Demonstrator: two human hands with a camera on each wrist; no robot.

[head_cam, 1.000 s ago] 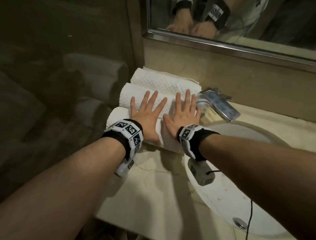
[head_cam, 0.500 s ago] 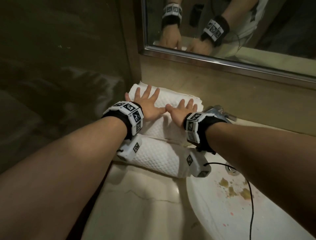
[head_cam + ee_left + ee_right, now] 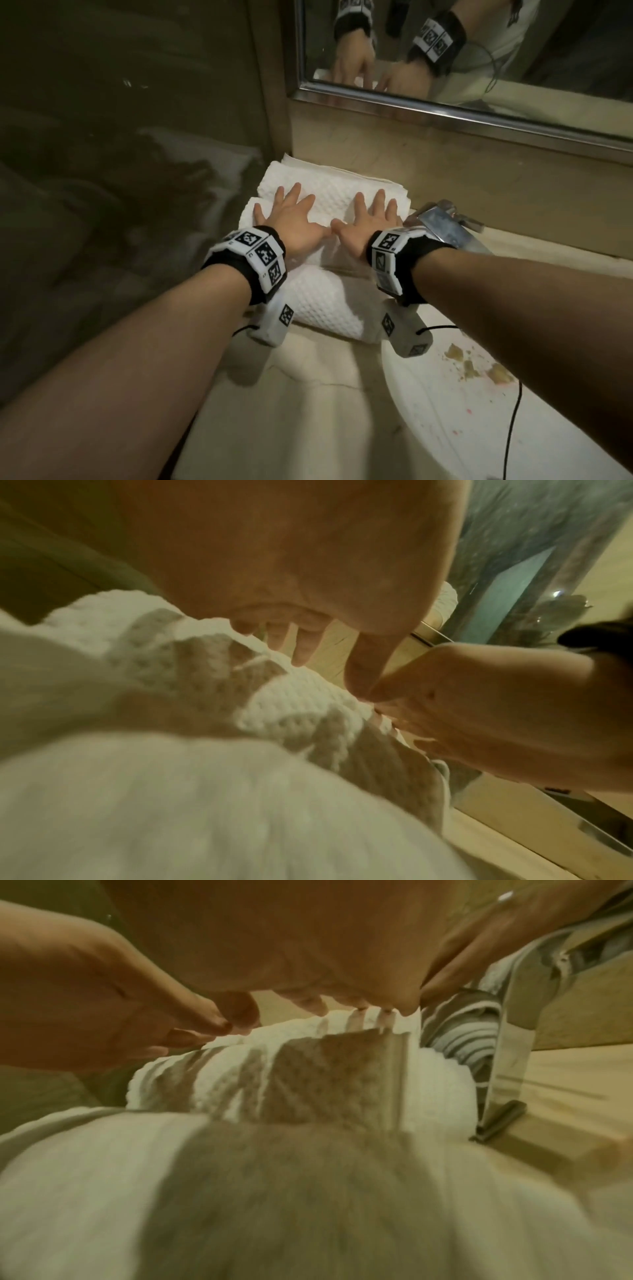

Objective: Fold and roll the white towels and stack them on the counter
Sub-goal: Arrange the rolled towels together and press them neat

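Fingers (image 3: 295, 195) of our left hand (image 3: 298, 224) are straight and spread, palm down on the middle rolled towel (image 3: 329, 219); the fingers (image 3: 378, 202) of our right hand (image 3: 366, 228) lie the same way beside them, and the two thumbs touch at their tips. Neither hand grips anything.

Three white towels sit in the counter's (image 3: 291, 411) far left corner against the wall: a near roll (image 3: 325, 305) under our wrists, the middle one under our palms, and a far towel (image 3: 335, 185) whose folded edges show as layers. Their weave is a raised waffle pattern.

Only the head view takes in the oval sink (image 3: 462, 411) with yellowish stains, the flat steel faucet (image 3: 442, 222) just right of the towels, and the mirror (image 3: 479, 51) reflecting both hands. From the right wrist we see the spiral end (image 3: 459, 1039) of a roll beside the faucet's metal; from the left wrist, the thumbs (image 3: 363, 666) meeting above the weave.
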